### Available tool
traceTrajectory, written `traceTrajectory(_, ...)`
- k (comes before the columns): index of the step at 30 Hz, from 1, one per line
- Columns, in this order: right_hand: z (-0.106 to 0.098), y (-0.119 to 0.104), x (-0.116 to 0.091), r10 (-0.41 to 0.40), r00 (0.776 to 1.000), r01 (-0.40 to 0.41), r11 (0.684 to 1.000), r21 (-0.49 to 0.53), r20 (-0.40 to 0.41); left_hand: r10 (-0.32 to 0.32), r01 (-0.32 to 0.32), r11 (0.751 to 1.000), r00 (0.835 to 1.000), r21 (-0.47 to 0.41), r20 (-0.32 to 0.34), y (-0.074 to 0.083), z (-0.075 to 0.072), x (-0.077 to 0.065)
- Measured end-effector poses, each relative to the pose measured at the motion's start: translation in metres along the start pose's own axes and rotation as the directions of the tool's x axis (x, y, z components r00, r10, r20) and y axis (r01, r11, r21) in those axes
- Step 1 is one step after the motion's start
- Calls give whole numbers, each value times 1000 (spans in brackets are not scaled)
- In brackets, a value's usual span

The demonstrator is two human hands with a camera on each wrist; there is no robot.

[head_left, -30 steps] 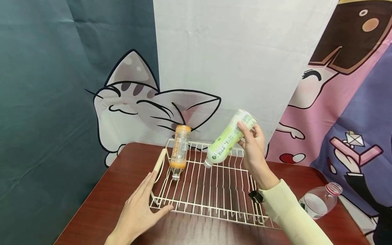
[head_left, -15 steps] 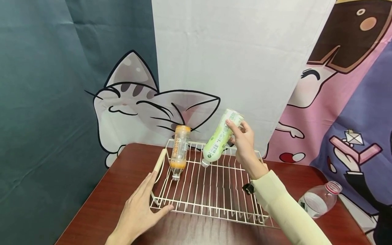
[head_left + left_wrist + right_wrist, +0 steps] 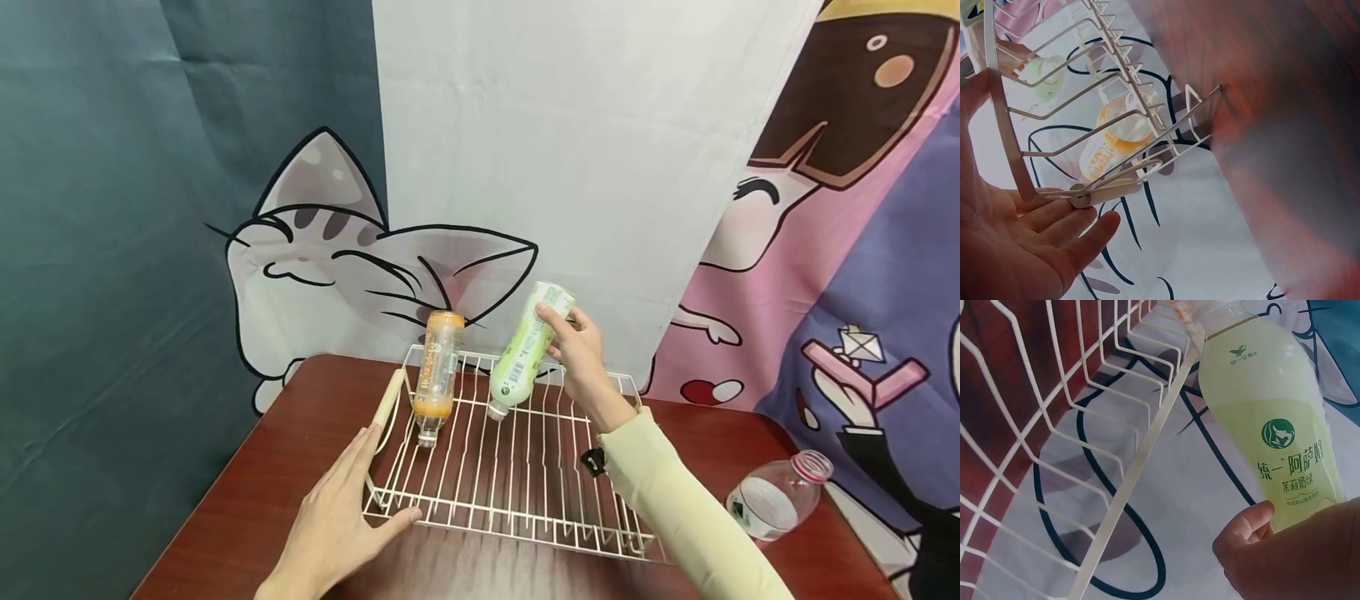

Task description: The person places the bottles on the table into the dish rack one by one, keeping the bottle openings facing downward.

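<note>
My right hand (image 3: 585,354) grips a green-labelled drink bottle (image 3: 519,362) near its base, thumb on one side. The bottle tilts with its capped neck down, above the middle of a white wire dish rack (image 3: 491,509). In the right wrist view, the green bottle (image 3: 1272,419) shows its printed front label beside the rack's rail (image 3: 1129,500). My left hand (image 3: 333,512) spreads at the rack's left front corner, fingers straight, fingertips at the pale side handle (image 3: 388,398). An orange-and-clear bottle (image 3: 438,367) stands neck down in the rack's left part.
A clear bottle with a red neck ring (image 3: 776,500) leans at the table's right side, beyond the right sleeve (image 3: 675,500). The dark red table (image 3: 240,492) ends at a cloth backdrop (image 3: 585,150) printed with cartoon figures.
My right hand has carried the green bottle leftward over the rack, closer to the orange bottle, and turned it more upright. The left hand keeps its place at the rack.
</note>
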State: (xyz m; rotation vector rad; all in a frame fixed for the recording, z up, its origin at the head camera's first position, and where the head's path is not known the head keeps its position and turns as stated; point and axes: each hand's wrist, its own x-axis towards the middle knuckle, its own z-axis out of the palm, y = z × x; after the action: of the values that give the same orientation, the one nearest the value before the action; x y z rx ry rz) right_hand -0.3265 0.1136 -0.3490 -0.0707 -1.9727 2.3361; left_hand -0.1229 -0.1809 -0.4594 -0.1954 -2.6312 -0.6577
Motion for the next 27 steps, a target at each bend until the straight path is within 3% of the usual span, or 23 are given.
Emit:
traceTrajectory(11, 21, 13, 0, -27, 998, 30, 997, -77, 50, 20, -20, 1000, 1000, 8, -20, -1, 1, 0)
traceTrajectory(27, 47, 43, -6, 43, 996, -24, 974, -223, 80, 18, -17, 1000, 1000, 12, -21, 0, -1, 1)
